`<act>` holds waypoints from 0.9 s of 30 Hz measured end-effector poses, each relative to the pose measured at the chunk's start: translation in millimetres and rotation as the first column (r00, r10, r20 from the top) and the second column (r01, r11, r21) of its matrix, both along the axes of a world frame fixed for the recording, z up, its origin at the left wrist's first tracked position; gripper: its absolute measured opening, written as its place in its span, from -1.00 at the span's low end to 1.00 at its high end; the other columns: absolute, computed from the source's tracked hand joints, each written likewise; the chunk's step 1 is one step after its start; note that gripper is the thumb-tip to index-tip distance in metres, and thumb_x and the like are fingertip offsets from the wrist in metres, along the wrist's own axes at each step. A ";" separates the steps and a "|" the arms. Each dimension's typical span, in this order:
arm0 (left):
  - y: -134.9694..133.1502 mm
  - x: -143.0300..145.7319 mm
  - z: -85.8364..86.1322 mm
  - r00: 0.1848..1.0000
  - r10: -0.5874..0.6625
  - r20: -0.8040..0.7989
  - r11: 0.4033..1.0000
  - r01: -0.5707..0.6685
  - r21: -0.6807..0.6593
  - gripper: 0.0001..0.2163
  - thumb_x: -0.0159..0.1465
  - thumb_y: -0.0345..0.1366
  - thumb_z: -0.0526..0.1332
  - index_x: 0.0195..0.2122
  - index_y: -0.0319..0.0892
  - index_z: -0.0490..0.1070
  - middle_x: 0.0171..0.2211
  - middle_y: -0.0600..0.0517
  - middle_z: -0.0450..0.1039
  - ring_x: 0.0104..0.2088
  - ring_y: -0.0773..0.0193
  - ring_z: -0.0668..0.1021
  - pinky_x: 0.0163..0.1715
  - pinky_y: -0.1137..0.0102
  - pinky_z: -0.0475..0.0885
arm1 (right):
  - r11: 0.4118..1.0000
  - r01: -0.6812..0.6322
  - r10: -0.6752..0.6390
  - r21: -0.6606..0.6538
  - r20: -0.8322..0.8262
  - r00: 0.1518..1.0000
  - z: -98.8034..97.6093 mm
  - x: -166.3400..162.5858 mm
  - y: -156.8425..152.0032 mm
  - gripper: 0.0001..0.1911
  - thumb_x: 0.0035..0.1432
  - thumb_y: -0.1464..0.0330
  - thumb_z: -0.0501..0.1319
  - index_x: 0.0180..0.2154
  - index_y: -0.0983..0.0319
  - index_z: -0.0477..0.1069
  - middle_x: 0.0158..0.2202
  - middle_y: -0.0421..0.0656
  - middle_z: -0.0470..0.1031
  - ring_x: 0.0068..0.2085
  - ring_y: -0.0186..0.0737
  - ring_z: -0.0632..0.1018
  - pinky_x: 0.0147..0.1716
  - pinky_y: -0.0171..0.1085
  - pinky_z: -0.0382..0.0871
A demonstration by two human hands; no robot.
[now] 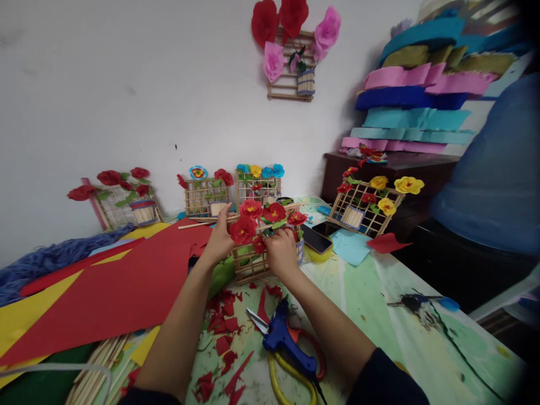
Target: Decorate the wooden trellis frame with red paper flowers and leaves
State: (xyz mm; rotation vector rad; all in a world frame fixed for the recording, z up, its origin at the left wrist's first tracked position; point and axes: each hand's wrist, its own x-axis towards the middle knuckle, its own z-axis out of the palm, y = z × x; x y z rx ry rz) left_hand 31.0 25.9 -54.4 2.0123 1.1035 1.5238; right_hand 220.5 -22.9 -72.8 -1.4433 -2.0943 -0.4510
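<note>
A small stick lattice [253, 269] with red paper flowers [243, 230] and green leaves stands propped up on the table in front of me. My left hand [219, 243] grips its left side, with part of the fingers hidden behind the flowers. At the front of the lattice, my right hand [282, 251] is closed among the lower flowers and leaves; whatever its fingertips pinch is hidden. Close below lie a blue glue gun [287, 340] and scissors [276, 376] with yellow handles, among red paper scraps [223, 323].
Finished lattices with flowers [206, 197] lean along the wall, and another lattice [363, 205] stands at right. Red paper sheets [139, 281] cover the left side. A phone [316, 239] rests on a yellow roll. Stacked coloured crepe paper [417, 101] rises on the dark cabinet [392, 163].
</note>
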 end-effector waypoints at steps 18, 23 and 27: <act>-0.7 20.6 -15.1 0.939 0.060 0.338 0.997 -0.044 -0.057 -0.14 -0.04 -0.25 0.41 0.26 -0.17 0.02 -0.17 -0.08 0.48 -0.18 0.15 0.57 -0.21 0.32 0.48 | 1.000 -0.003 0.003 -0.001 0.010 1.000 -2.6 -0.7 0.5 -0.84 0.17 0.44 0.14 -0.40 0.24 0.49 -0.39 -0.09 0.53 -0.19 -0.13 0.39 -0.12 -0.15 0.03; -3.9 21.3 -16.9 0.922 0.053 0.385 0.998 -0.032 -0.061 -0.24 -0.06 -0.29 0.42 0.18 -0.16 0.14 -0.05 -0.13 0.45 -0.09 0.12 0.54 -0.16 0.31 0.48 | 1.000 0.003 -0.002 -0.020 0.017 1.000 0.2 -1.2 -1.5 -0.82 0.19 0.45 0.12 -0.37 0.25 0.50 -0.38 -0.08 0.53 -0.19 -0.13 0.38 -0.12 -0.15 0.03; -3.9 20.0 -19.9 0.925 0.026 0.380 0.998 -0.003 -0.061 -0.41 -0.03 -0.28 0.39 0.06 -0.16 0.27 -0.04 -0.11 0.47 -0.09 0.12 0.55 -0.14 0.28 0.48 | 1.000 0.001 0.000 -0.029 0.025 1.000 0.5 -0.7 -1.6 -0.83 0.17 0.46 0.13 -0.38 0.25 0.50 -0.37 -0.07 0.53 -0.18 -0.12 0.38 -0.13 -0.15 0.03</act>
